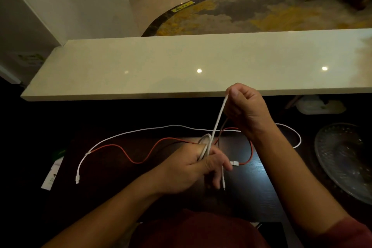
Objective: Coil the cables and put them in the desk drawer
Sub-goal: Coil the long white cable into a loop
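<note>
Left hand (198,164) grips a small coil of white cable (216,127); right hand (244,108) pinches its taut strand, raised above the dark desk (120,187). A red cable (141,158) lies loose beneath, by another white cable (141,130).

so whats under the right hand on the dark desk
The red cable and a long white cable cross the dark wooden desk under the right hand; the wrist covers part of both.

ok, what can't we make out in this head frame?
- Desk drawer: none visible in the head view; the dark desk front is lost in shadow.
- Coil turns: left hand covers most of the white cable.
- Glass dish: cut by the right edge.
- Paper slip: print too small.
</note>
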`<state>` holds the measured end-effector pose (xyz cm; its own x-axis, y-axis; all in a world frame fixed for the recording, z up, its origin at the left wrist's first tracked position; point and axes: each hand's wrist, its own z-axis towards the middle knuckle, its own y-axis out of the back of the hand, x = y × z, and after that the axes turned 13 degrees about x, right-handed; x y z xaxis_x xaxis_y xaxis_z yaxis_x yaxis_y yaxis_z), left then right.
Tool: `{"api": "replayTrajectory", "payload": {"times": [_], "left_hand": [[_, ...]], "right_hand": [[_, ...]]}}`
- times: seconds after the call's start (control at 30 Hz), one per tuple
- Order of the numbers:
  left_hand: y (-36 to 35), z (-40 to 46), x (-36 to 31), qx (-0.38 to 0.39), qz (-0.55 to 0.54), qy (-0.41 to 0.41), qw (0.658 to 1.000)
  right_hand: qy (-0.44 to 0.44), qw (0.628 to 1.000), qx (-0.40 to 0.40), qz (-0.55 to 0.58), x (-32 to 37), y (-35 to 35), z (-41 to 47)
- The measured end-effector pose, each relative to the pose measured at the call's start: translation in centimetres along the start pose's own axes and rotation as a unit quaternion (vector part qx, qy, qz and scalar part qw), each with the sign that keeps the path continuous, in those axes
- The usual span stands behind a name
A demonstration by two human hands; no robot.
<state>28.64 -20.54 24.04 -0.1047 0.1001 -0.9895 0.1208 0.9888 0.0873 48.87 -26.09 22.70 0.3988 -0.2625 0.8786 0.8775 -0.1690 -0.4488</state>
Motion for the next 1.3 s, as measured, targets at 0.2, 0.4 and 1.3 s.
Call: {"api": "replayTrajectory", "payload": {"times": [0.2, 0.4, 1.3], "left_hand": [[0.1, -0.1, -0.4, 0.065, 0.032, 0.015, 0.997], [0.0, 1.1, -0.2, 0.122, -0.017, 0.11, 0.986], [3.1, 0.5, -4.2, -0.151, 0.057, -0.143, 0.976]], "right_hand": [[-0.009, 0.998, -0.02, -0.062, 0.2, -0.8, -0.2], [0.026, 0.994, 0.019, -0.103, 1.5, -3.2, -0.9], [-0.145, 0.963, 0.043, -0.224, -3.6, -3.4, -1.9]]}}
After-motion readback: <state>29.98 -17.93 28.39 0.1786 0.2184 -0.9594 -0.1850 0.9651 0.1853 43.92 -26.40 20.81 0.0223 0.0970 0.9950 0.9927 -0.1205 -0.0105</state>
